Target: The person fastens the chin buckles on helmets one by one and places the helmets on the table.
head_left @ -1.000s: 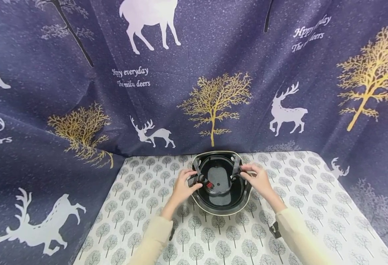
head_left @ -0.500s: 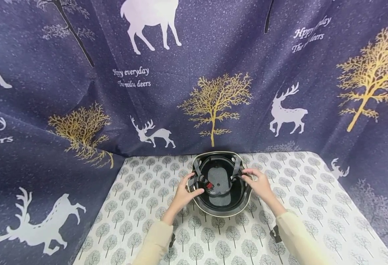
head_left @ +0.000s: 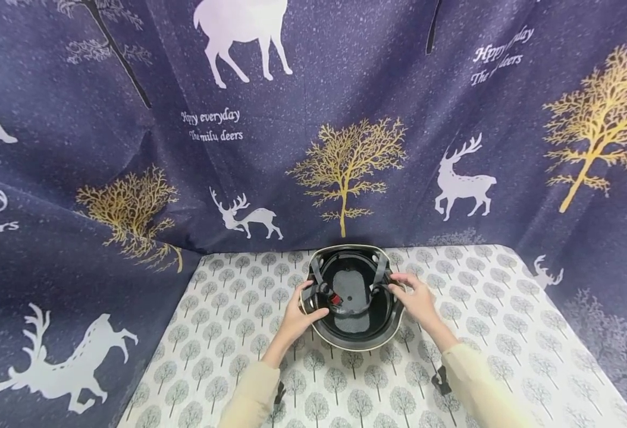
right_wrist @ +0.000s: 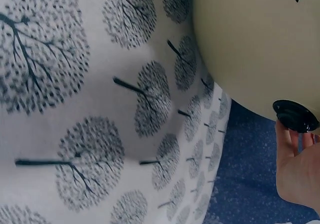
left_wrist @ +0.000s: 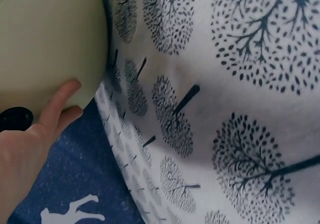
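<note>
A cream helmet [head_left: 383, 318] lies upside down on the table, its black lining facing up. Two grey straps [head_left: 382, 268] cross the opening, and a red buckle [head_left: 336, 299] lies inside on the left. My left hand [head_left: 295, 316] grips the left rim, thumb over the edge and fingers on the outer shell [left_wrist: 50, 39]. On the opposite side my right hand [head_left: 419, 301] holds the right rim between thumb and fingers. From the right wrist, the fingers of this hand [right_wrist: 300, 174] show beside a black round knob [right_wrist: 295, 116] on the shell. Some right fingertips are hidden.
A white cloth with printed grey trees covers the table [head_left: 217, 356]. Behind the helmet and at both sides hangs a dark blue curtain [head_left: 303, 178] with deer and trees, meeting the table's back edge. Dark wrist straps [head_left: 442, 380] show at the sleeves.
My left hand has shifted slightly outward and down, its thumb moving from beside the buckle to the rim. The right hand and the helmet have barely moved.
</note>
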`<action>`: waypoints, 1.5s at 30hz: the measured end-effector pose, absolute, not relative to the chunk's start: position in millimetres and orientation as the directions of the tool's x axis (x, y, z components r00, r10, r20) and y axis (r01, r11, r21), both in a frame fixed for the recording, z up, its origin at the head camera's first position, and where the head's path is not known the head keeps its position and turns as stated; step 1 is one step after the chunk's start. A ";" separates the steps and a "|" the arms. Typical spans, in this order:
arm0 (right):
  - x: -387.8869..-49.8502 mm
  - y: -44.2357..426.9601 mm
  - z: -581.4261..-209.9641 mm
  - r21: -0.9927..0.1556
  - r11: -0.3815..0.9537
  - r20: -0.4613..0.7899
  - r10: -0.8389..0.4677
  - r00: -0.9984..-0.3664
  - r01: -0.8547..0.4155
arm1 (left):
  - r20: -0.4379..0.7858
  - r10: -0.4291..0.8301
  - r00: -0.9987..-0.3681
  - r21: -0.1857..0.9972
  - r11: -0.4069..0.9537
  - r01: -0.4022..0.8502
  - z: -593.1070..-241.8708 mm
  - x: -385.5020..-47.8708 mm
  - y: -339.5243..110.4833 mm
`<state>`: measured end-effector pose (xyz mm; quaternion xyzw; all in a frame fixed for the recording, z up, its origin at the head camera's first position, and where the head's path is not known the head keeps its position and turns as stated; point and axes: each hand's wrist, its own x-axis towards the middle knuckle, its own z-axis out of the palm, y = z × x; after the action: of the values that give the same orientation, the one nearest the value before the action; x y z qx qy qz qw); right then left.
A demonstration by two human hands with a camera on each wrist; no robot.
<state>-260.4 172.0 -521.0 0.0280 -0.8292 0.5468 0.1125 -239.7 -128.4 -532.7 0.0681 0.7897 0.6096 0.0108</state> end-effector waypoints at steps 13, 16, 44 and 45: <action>-263.8 154.3 -534.3 -0.924 0.361 0.151 0.048 -0.987 -0.124 | 0.122 0.118 -0.985 0.971 0.192 0.143 -502.6 -242.5 -157.2; -266.4 154.8 -532.7 -0.921 0.363 0.163 0.028 -0.986 -0.142 | 0.128 0.114 -0.985 0.967 0.205 0.149 -499.9 -242.9 -158.4; -223.0 106.4 -498.1 -0.916 0.222 0.198 -0.474 -0.858 -0.334 | 0.150 0.117 -0.982 0.914 0.361 0.183 -472.3 -249.7 -126.4; -220.8 103.7 -498.6 -0.917 0.210 0.194 -0.508 -0.839 -0.339 | 0.158 0.122 -0.980 0.910 0.367 0.192 -471.2 -249.5 -125.4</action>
<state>-220.8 103.7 -498.6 0.2736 -0.7743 0.5657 -0.0748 -249.5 -125.4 -471.2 0.0949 0.8263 0.5543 -0.0318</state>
